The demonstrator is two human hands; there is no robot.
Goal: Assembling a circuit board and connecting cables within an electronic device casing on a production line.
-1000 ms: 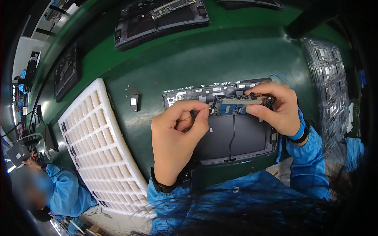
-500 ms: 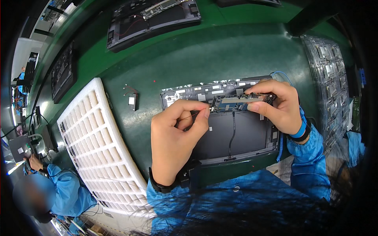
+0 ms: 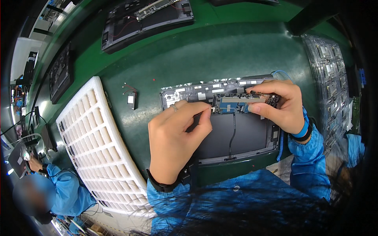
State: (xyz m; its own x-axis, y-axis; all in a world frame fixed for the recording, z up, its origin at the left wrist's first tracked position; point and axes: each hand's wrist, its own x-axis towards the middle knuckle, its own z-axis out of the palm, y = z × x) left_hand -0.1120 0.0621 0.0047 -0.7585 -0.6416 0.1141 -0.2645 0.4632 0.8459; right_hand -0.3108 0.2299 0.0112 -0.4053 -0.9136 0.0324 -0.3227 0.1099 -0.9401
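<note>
- The thin blue rectangular circuit board (image 3: 240, 104) sits along the upper part of the open dark grey laptop base shell (image 3: 236, 137), which lies flat on the green table (image 3: 220, 51) just in front of the person.
- The right hand (image 3: 281, 106) is curled around the board's right end, fingers above and thumb pressing on its lower edge.
- The left hand (image 3: 175, 141) is nearly closed, thumb and forefinger pinched together at the board's left end; whether they grip a small part or only press there I cannot tell.
- The board looks light and stiff but fragile: I judge it is best held by its bare edges and ends, off the small parts on its face.
- A thin black cable (image 3: 232, 133) runs down the dark panel below the board; it looks soft and easy to snag.
- The shell looks light, with a raised rim that fences the board in.
- To the left, a white foam grid tray (image 3: 98, 149) lies close to the left forearm; a small black loose part with thin wires (image 3: 131, 99) lies between the tray and the shell.
- To the right, a clear plastic tray of small parts (image 3: 328, 74) stands near the right wrist, so sideways room is tight.
- Open green surface lies beyond the shell, before another opened dark laptop base (image 3: 147, 19) at the far edge.
- A co-worker in a blue sleeve (image 3: 63, 188) works well apart at lower left.
</note>
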